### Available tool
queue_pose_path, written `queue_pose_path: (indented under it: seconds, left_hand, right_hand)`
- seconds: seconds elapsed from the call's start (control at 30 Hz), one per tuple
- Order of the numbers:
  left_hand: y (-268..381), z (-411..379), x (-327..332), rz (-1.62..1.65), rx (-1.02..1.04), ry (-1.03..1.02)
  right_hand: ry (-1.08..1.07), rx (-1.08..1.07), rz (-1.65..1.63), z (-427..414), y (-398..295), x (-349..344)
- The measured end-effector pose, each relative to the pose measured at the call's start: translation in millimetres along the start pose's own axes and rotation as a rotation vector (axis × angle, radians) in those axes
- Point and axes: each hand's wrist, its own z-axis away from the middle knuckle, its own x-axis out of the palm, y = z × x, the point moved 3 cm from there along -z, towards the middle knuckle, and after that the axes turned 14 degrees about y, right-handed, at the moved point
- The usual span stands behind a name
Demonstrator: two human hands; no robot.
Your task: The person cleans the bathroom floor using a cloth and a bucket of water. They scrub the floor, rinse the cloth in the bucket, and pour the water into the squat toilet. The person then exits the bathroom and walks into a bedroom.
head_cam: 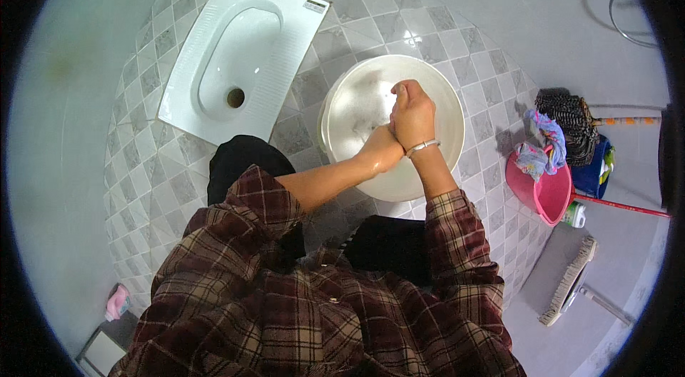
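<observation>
My left hand [382, 148] and my right hand [416, 116] are pressed together above a large white round bucket [455, 109]. Curled fingers of the right hand lie against the left hand, whose own fingers are mostly hidden. Whether anything is held between them cannot be made out. Wet skin glistens at my left wrist. A silver bangle [423, 148] circles my right wrist. Light reflects off the bucket's inside, which looks to hold water.
A white squat toilet [291, 64] is set in the grey tiled floor [350, 2] at the left. Along the right wall stand a pink bucket [552, 198] with a patterned cloth [551, 136] over its rim, a dark mop head [567, 125] and a broom [568, 283].
</observation>
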Motion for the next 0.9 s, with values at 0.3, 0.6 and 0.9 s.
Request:
queue_pose_path:
  seconds: [0.3,0.6,0.9]
  left_hand:
    - [34,-2,-17,-0.404,0.466,0.248]
    - [71,0,-31,-0.582,0.758,0.253]
    - [50,-3,-24,0.286,0.003,-0.189]
  right_hand:
    - [0.052,0.331,-0.296,-9,-11,-11]
    - [-0.164,0.601,-0.550,-13,15,-49]
    - [-0.167,0.830,-0.775,-18,13,-63]
